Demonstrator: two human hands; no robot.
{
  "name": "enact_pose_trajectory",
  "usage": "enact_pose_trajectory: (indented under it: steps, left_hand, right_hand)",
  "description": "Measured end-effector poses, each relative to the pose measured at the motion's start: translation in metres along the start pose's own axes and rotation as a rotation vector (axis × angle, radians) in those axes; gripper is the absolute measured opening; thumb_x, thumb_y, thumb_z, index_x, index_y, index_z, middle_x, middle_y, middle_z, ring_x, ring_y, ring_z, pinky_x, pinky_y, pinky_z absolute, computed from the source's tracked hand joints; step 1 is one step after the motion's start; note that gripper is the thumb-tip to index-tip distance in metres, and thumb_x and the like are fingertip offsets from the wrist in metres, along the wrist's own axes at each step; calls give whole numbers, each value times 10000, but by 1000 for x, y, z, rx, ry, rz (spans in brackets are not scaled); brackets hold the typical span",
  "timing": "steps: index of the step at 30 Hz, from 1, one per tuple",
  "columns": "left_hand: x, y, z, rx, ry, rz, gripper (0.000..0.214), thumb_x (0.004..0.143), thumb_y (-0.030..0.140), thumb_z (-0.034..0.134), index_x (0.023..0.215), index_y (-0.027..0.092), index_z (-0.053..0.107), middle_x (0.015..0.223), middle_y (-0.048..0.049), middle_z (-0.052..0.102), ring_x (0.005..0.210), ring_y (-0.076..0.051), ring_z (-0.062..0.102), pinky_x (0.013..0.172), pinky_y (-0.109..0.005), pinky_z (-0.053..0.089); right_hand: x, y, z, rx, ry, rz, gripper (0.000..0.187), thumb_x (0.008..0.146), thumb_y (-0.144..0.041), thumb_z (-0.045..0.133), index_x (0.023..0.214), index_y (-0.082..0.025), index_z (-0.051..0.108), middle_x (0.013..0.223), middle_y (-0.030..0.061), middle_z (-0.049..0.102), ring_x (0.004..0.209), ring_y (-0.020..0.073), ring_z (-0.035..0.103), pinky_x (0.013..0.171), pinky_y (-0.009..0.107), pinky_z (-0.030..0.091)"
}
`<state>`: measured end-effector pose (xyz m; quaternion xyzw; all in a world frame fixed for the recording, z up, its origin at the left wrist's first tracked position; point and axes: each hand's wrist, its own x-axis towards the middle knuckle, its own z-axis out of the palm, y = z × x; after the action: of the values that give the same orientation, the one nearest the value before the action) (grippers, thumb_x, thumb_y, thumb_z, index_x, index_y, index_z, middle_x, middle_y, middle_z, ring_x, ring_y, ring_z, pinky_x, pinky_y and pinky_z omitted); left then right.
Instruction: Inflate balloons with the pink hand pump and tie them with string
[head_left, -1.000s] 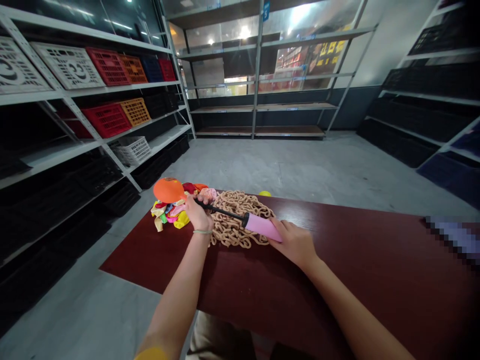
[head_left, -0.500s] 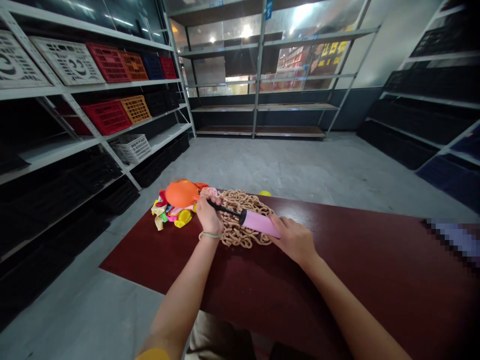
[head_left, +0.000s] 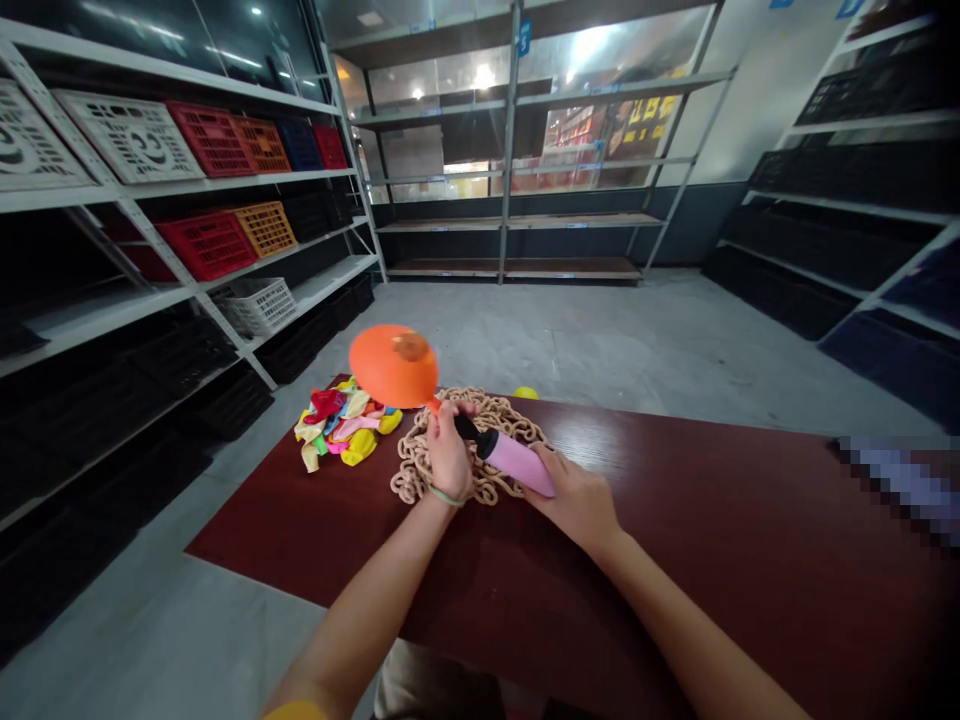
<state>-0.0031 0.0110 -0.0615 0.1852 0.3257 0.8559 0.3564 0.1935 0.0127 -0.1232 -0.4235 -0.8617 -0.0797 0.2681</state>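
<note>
An orange balloon, partly inflated, sits on the black nozzle end of a pink hand pump. My left hand is closed around the balloon's neck and the pump's nozzle. My right hand is wrapped around the pink barrel of the pump. Both hands hover over a heap of beige plastic chain on the dark red table. To the left of the chain lies a pile of limp coloured balloons.
A small yellow object lies at the table's far edge. Metal shelving with red, orange and white crates lines the left wall. Dark shelves stand on the right, bare shelves at the back. Grey concrete floor lies beyond the table.
The orange balloon has grown larger and risen. The pump's black rod has gone into the barrel, so my two hands are closer together, and the view has shifted slightly.
</note>
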Motion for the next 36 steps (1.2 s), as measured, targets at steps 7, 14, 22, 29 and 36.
enact_pose_trajectory:
  steps: [7, 14, 22, 29, 36]
  left_hand:
    - [-1, 2, -6, -68, 36, -38, 253, 834, 310, 602, 689, 196, 429, 619, 53, 435, 536, -80, 469, 748, -309, 518]
    - [28, 41, -16, -130, 118, 98, 211, 836, 177, 509, 665, 194, 386, 600, 55, 374, 500, -68, 413, 582, -233, 458]
    - [22, 35, -12, -32, 116, 100, 194, 822, 222, 536, 685, 194, 402, 608, 52, 392, 487, -65, 421, 477, -203, 384]
    - [0, 10, -4, 20, 10, 33, 266, 861, 349, 565, 713, 203, 400, 615, 52, 420, 469, -67, 438, 460, -208, 413]
    - [-8, 7, 0, 39, -28, 6, 309, 865, 430, 583, 730, 203, 421, 613, 47, 442, 469, -70, 451, 459, -208, 426]
  right_hand:
    - [6, -3, -2, -35, 21, -96, 445, 899, -438, 537, 1276, -200, 541, 1097, 87, 688, 845, 209, 648, 671, 293, 413]
    - [10, 20, -11, -113, 27, -152, 457, 912, -490, 523, 1261, -200, 577, 907, 54, 685, 805, 190, 621, 647, 287, 366]
    - [4, 24, -4, -45, 2, -115, 454, 871, -454, 566, 1239, -190, 585, 978, 64, 705, 782, 187, 650, 635, 275, 403]
    - [1, -5, -4, 55, -12, -57, 483, 853, -454, 588, 1261, -197, 557, 1047, 82, 717, 795, 209, 682, 650, 288, 456]
    - [1, -15, -6, 91, -11, -7, 471, 843, -466, 598, 1243, -220, 564, 1076, 51, 722, 808, 217, 697, 653, 301, 466]
